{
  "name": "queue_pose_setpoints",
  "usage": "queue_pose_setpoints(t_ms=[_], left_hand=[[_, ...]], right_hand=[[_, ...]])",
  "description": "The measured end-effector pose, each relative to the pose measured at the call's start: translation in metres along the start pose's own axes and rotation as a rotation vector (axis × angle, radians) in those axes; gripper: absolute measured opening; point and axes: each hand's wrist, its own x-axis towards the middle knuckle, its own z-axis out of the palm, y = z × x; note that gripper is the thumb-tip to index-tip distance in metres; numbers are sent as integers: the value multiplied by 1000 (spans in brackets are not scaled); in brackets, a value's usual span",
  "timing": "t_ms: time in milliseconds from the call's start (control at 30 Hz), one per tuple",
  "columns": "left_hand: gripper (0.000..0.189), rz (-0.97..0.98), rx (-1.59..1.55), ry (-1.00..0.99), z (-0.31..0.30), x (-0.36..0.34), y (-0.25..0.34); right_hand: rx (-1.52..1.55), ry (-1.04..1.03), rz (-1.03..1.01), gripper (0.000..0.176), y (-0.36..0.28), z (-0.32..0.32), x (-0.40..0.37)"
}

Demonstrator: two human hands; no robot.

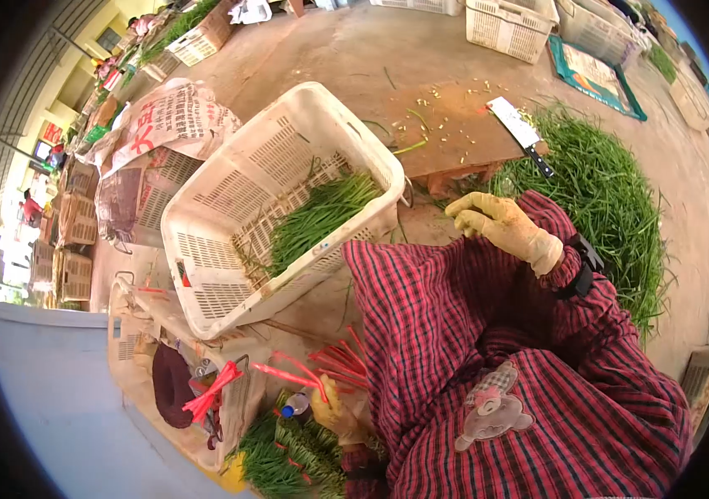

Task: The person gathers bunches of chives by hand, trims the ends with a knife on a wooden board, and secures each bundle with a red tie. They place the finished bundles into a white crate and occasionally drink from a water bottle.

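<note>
My left hand [336, 409], in a yellowish glove, is closed on a red plastic strip [288, 376]. More red strips [343, 359] fan out just above it. Close by are a bottle with a blue cap [295, 407] and tied bundles of green stalks [275, 453]. My right hand [500, 226], gloved and soiled, hovers over the apron on my lap, fingers loosely bent and nothing visible in them. To its left, a white plastic crate [230, 195] holds loose green stalks [321, 216]. A cleaver [519, 129] with a black handle lies on a wooden board [433, 125] beyond it.
A large heap of green stalks [600, 195] lies on the floor to my right. Printed sacks [167, 125] cover crates at the left. A container [142, 333] with a dark round item stands at lower left. More crates [511, 29] stand farther off.
</note>
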Motion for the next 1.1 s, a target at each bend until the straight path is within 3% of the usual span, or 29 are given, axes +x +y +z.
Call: queue_pose_setpoints(t_ms=[33, 167, 233, 300, 333, 400, 533, 600, 633, 667, 733, 767, 933, 1000, 1033, 1100], left_hand=[[22, 197, 21, 43, -6, 24, 35], [21, 140, -136, -204, 8, 120, 166], [22, 813, 33, -183, 36, 174, 220], [23, 1162, 39, -104, 79, 212, 283], [26, 1248, 55, -129, 106, 229, 301], [27, 1007, -211, -466, 144, 242, 340], [25, 1246, -185, -471, 199, 258, 357], [24, 1015, -388, -568, 198, 244, 359], [24, 401, -608, -876, 190, 233, 362], [24, 402, -616, -884, 188, 227, 361], [24, 627, -600, -786, 179, 217, 358], [24, 526, -621, -852, 169, 212, 364], [21, 449, -609, -1037, 142, 193, 383], [19, 439, -597, -1169, 135, 188, 382], [18, 579, -602, -1146, 137, 186, 381], [18, 709, -543, -1045, 125, 188, 380]], right_hand=[[96, -11, -27, 19, 2, 2, 1], [259, -24, -101, 18, -11, 8, -1], [338, -4, -86, 18, -12, 7, -4], [319, 13, -91, 19, -21, 0, -6], [299, 20, -89, 19, -24, -3, -6], [277, 75, -159, 19, -14, -1, -4], [178, 50, -145, 21, -19, -18, -3], [164, 86, -176, 21, -14, -23, -1], [159, 94, -170, 21, -10, -22, 1], [154, 264, -212, 24, -5, -21, 5], [49, 565, -274, 34, -5, -20, 10], [29, 563, -228, 37, -9, -24, 11], [-17, 476, -158, 40, -14, -24, 16], [27, 408, -278, 32, 3, -13, 19], [28, 421, -296, 22, 9, -14, 19], [46, 419, -292, 19, 4, -16, 18]])
